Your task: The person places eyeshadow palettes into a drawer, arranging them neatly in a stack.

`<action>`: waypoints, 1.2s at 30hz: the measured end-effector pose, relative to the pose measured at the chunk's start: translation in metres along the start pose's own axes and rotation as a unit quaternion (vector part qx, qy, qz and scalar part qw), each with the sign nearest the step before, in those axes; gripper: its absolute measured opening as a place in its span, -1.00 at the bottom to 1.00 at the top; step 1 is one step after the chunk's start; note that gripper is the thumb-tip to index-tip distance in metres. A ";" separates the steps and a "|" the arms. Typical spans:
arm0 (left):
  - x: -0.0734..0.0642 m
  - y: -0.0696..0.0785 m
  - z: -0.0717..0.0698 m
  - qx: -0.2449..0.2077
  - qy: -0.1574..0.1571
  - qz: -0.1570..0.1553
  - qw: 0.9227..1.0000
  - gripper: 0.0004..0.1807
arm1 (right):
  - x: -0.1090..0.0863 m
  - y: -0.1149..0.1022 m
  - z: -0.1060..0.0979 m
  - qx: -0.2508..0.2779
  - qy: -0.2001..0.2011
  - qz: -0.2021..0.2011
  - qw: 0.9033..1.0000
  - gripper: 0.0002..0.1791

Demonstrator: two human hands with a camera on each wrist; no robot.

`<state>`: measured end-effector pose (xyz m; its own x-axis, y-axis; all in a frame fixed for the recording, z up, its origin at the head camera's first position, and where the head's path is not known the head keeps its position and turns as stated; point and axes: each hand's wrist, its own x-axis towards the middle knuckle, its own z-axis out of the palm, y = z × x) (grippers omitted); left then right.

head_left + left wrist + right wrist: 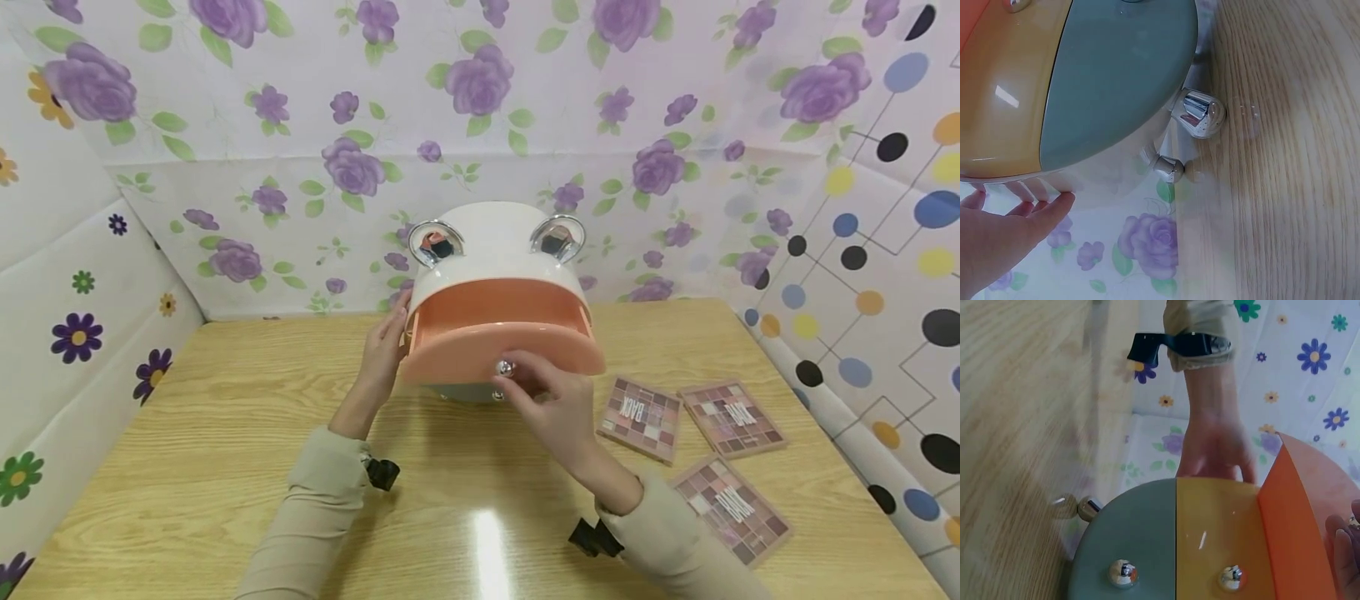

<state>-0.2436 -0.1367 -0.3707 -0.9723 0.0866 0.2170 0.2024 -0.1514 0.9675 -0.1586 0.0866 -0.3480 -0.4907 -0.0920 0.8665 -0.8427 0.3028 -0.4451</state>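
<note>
A white rounded drawer cabinet [495, 237] with two chrome ear-like rings stands at the back of the table. Its coral top drawer [450, 358] is pulled out, and the inside that shows holds nothing. My right hand [558, 408] pinches the round chrome knob [505, 367] of this drawer between thumb and fingers. Against the cabinet's left side rests my left hand [381, 354], its fingers extended along the white wall. Below the coral drawer, the yellow drawer [1216, 525] and the grey-green drawer [1141, 519] are closed, each with a chrome knob.
Three eyeshadow palettes lie right of the cabinet: one nearest it [641, 417], one farther right [733, 417], and one by the right sleeve [731, 510]. Chrome feet [1200, 114] hold the cabinet off the wooden table [225, 467]. Patterned cloth walls [480, 167] surround the table.
</note>
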 end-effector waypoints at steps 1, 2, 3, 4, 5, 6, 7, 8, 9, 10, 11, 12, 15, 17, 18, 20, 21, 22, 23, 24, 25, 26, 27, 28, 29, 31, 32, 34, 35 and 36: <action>0.000 0.000 0.000 0.000 0.000 0.000 1.000 -0.50 | -0.001 -0.002 -0.001 0.000 0.000 -0.003 1.000 -0.77; 0.000 0.000 0.000 0.000 0.000 0.001 1.000 -0.50 | -0.002 -0.003 -0.001 0.000 -0.001 -0.007 1.000 -0.77; 0.000 0.000 -0.001 -0.002 0.000 0.001 1.000 -0.50 | -0.003 -0.005 -0.002 0.000 -0.001 -0.011 1.000 -0.77; 0.000 0.000 -0.001 -0.003 -0.001 0.000 1.000 -0.50 | -0.004 -0.006 -0.003 0.002 -0.001 -0.015 1.000 -0.76; 0.000 0.000 -0.001 -0.005 -0.002 -0.001 1.000 -0.50 | -0.005 -0.008 -0.003 0.002 -0.001 -0.018 1.000 -0.76; 0.000 0.000 -0.001 -0.006 -0.002 -0.001 1.000 -0.50 | -0.006 -0.009 -0.004 0.002 0.000 -0.021 1.000 -0.75; 0.000 0.000 0.000 -0.007 -0.002 -0.001 1.000 -0.50 | -0.007 -0.011 -0.004 0.003 0.000 -0.023 1.000 -0.75; 0.000 0.000 0.000 -0.008 -0.003 -0.001 1.000 -0.49 | -0.008 -0.012 -0.005 0.003 -0.001 -0.025 1.000 -0.75; 0.001 0.000 0.000 -0.009 -0.003 -0.001 1.000 -0.49 | -0.008 -0.014 -0.006 0.004 -0.002 -0.025 1.000 -0.75; 0.001 0.000 0.000 -0.009 -0.004 -0.001 1.000 -0.49 | -0.009 -0.016 -0.006 0.006 -0.004 -0.026 1.000 -0.74; 0.001 0.000 0.000 -0.009 -0.004 0.000 1.000 -0.49 | -0.010 -0.017 -0.007 0.009 -0.007 -0.026 1.000 -0.74; 0.001 0.000 0.000 -0.009 -0.004 0.001 1.000 -0.49 | -0.010 -0.019 -0.008 0.012 -0.009 -0.026 1.000 -0.74; 0.001 0.000 0.000 -0.004 -0.007 0.003 1.000 -0.49 | -0.013 -0.022 -0.009 0.025 -0.016 -0.029 0.999 -0.75; 0.001 0.000 0.000 -0.001 -0.008 0.005 1.000 -0.50 | -0.014 -0.023 -0.010 0.032 -0.021 -0.030 0.999 -0.76; 0.000 0.000 0.000 0.002 -0.008 0.006 1.000 -0.50 | -0.015 -0.024 -0.010 0.034 -0.022 -0.031 0.999 -0.77; 0.000 0.000 0.000 0.005 -0.009 0.007 1.000 -0.49 | -0.017 -0.024 -0.011 0.037 -0.028 -0.031 0.998 -0.77; 0.000 0.000 0.000 0.006 -0.008 0.007 1.000 -0.50 | -0.018 -0.024 -0.011 0.036 -0.030 -0.031 0.998 -0.77; 0.000 0.000 0.000 0.008 -0.007 0.006 1.000 -0.50 | -0.019 -0.024 -0.011 0.034 -0.031 -0.031 0.998 -0.77; 0.000 0.000 0.000 0.010 -0.005 0.005 1.000 -0.50 | -0.020 -0.023 -0.011 0.033 -0.032 -0.033 0.998 -0.77; 0.000 -0.001 0.000 0.011 -0.004 0.003 1.000 -0.50 | -0.021 -0.023 -0.012 0.032 -0.033 -0.034 0.998 -0.77; 0.000 -0.001 0.000 0.012 -0.004 0.002 1.000 -0.50 | -0.022 -0.023 -0.012 0.033 -0.034 -0.036 0.998 -0.77; 0.000 -0.002 0.000 0.013 -0.003 0.000 1.000 -0.50 | -0.023 -0.023 -0.013 0.035 -0.036 -0.037 0.998 -0.78; 0.000 -0.001 0.000 0.015 -0.002 -0.003 1.000 -0.50 | -0.023 -0.023 -0.014 0.037 -0.038 -0.039 0.998 -0.78; 0.000 -0.001 0.001 0.015 0.000 -0.005 1.000 -0.50 | -0.024 -0.023 -0.015 0.042 -0.042 -0.040 0.997 -0.78; 0.000 0.000 0.001 0.015 0.001 -0.007 1.000 -0.50 | -0.024 -0.024 -0.017 0.046 -0.048 -0.040 0.997 -0.78; 0.000 0.001 0.001 0.017 0.001 -0.008 1.000 -0.49 | -0.023 -0.025 -0.022 0.048 -0.058 -0.042 0.996 -0.78; 0.000 0.001 0.001 0.018 0.002 -0.010 1.000 -0.49 | -0.023 -0.026 -0.026 0.047 -0.061 -0.046 0.996 -0.78; 0.000 0.002 0.001 0.018 0.000 -0.009 1.000 -0.49 | -0.023 -0.025 -0.034 0.038 -0.062 -0.056 0.996 -0.78; 0.000 0.002 0.001 0.017 -0.002 -0.008 1.000 -0.49 | -0.023 -0.025 -0.039 0.030 -0.060 -0.060 0.996 -0.78; 0.000 0.002 0.001 0.017 -0.002 -0.007 1.000 -0.49 | -0.024 -0.023 -0.044 0.023 -0.058 -0.065 0.996 -0.77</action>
<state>-0.2430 -0.1364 -0.3690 -0.9747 0.0929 0.2031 0.1918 -0.1174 0.9744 -0.1177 0.1231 -0.3484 -0.3962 -0.2371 0.8870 -0.9089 0.2385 -0.3422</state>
